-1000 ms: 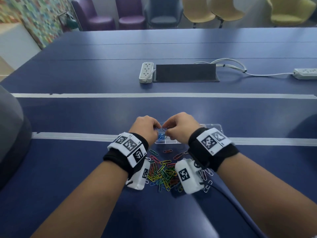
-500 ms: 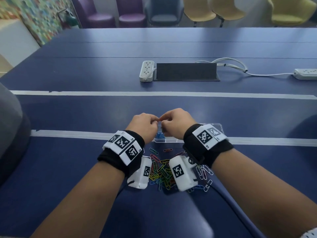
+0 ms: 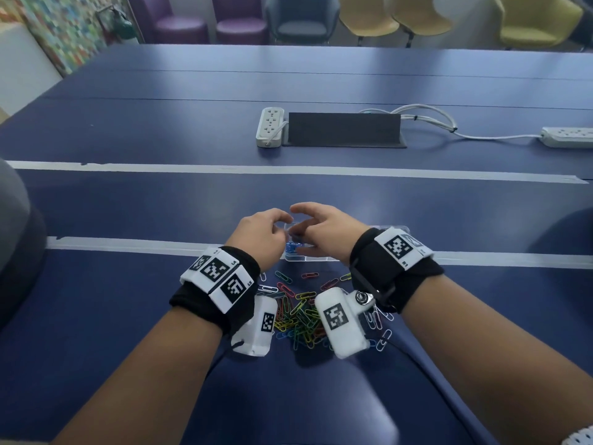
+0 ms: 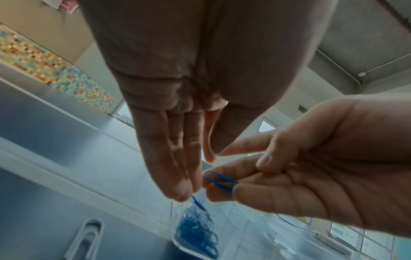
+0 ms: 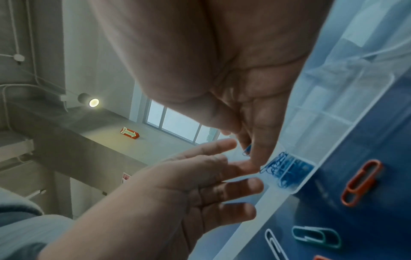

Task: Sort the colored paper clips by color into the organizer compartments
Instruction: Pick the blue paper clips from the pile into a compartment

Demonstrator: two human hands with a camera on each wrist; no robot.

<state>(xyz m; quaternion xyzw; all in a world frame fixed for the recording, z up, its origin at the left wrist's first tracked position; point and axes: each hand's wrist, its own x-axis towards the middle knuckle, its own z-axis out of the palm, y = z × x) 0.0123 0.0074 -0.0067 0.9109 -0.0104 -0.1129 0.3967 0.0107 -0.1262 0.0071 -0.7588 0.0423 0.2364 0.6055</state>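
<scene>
1. Blue clips [image 4: 195,234] were the only colour I had sorted: they lay heaped in the near-left corner compartment of the clear organizer [image 3: 398,231], and in the wrist views the neighbouring compartments looked bare.

2. One more blue clip [image 4: 220,181] was pinched in the fingers [image 4: 222,191] of my right hand [image 3: 324,232], which hovered above that same blue compartment. I judged it was on the point of going in.

3. My left hand [image 3: 260,234] hung just beside the right, over the organizer's left end, its fingers [image 4: 175,158] straight and close together, pointing down. A second blue clip [image 4: 199,204] showed at their tips, but I could not tell whether they held it or it was only dropping past them.

4. Most of the work was left. The mixed pile [image 3: 300,316] of yellow, green, red, blue and white clips lay on the counter [image 3: 128,316] between my wrists, near the organizer's front wall.

5. Strays lay apart from the pile: an orange clip [image 5: 361,183], a teal clip [image 5: 315,236] and a white clip [image 5: 274,246], all on the counter just outside the organizer.

6. By my reckoning I was at an early stage: one colour partly gathered, with some blues remaining in the pile, and every other colour not yet started.
</scene>
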